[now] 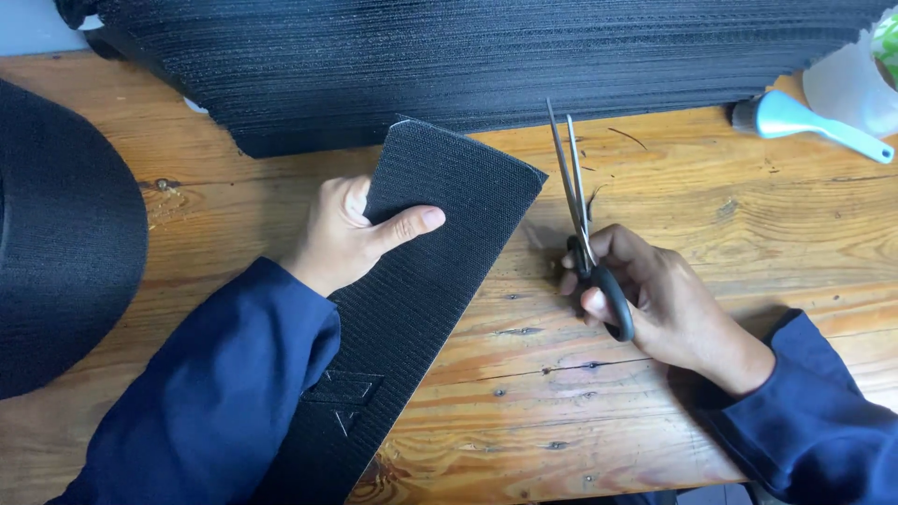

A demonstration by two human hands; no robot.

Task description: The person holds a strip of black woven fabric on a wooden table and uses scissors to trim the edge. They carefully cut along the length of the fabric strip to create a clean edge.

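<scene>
A long black textured strip [440,243] lies diagonally on the wooden table [673,187]. My left hand [360,229] grips its upper left edge, thumb pressed on top. My right hand [645,295] holds black-handled scissors [585,220] to the right of the strip, blades nearly closed and pointing away from me, not touching the strip. Both arms wear dark blue sleeves. The strip's near end runs under my left sleeve.
A big stack of black ribbed fabric [468,65] fills the far side of the table. A round black roll [56,243] sits at the left. A light blue brush [804,122] and a white container [851,84] stand at the far right.
</scene>
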